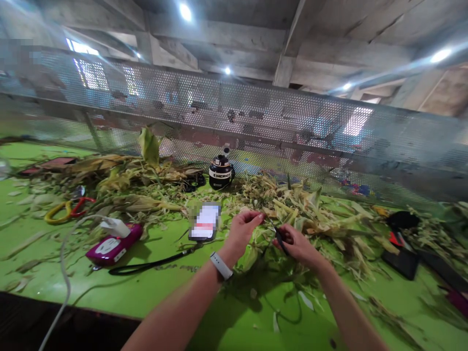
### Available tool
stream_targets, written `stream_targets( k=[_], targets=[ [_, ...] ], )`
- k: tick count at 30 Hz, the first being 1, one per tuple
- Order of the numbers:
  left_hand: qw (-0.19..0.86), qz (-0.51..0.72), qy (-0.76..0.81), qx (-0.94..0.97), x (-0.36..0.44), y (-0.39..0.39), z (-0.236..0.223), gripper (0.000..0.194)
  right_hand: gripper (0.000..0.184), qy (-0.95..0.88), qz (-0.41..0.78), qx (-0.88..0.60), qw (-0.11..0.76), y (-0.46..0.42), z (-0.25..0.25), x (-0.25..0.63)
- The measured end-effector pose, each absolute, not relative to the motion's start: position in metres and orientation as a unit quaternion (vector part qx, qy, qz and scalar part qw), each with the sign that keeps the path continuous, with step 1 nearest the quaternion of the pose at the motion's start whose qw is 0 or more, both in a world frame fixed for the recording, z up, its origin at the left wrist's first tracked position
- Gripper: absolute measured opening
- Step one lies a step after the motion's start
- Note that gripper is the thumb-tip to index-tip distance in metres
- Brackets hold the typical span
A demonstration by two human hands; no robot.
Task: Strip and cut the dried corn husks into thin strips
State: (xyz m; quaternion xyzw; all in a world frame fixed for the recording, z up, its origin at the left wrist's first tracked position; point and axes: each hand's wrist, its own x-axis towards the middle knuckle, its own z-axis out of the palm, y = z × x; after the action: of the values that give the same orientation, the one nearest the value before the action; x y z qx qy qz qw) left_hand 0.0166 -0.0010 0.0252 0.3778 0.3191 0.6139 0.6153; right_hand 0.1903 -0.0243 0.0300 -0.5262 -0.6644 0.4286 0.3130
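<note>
Over the green table (120, 292), your right hand (300, 247) is gripping a dark-handled tool (280, 240); your left hand (241, 231) is pinching, contents unclear, seemingly needing steady fingertips.

At 12 o'clock, on the worktop (164, 287), stands a black bottle (221, 181). Large dark capitals on its pale band (219, 175) appear to read "ENERGY"; the next-to-last letter is soft enough to pass for a C. A small label (217, 185) below the band is too tiny to read.

Between 11 and 12 o'clock, the screen of the phone (205, 222) is lit, partly pixelated and too blurred for any words. At 10 o'clock, the small marks on the purple box (116, 248) are not legible either.
</note>
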Motion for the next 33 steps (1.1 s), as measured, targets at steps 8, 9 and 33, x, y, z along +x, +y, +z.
stream_targets(
  k=[8, 9, 33],
  targets=[
    [0.605, 0.602, 0.324, 0.408, 0.013, 0.001, 0.025, 0.029, 0.039, -0.672, 0.417, -0.525, 0.316, -0.027, 0.035, 0.187],
    [0.604, 0.602, 0.324, 0.411, 0.013, 0.002, 0.025, 0.028, 0.039, -0.673, 0.414, -0.525, 0.316, -0.028, 0.035, 0.187],
    [0.599, 0.606, 0.323, 0.412, 0.01, -0.001, 0.027, 0.024, 0.019, -0.701, 0.023, -0.703, 0.118, -0.017, 0.014, 0.214]
  ],
)
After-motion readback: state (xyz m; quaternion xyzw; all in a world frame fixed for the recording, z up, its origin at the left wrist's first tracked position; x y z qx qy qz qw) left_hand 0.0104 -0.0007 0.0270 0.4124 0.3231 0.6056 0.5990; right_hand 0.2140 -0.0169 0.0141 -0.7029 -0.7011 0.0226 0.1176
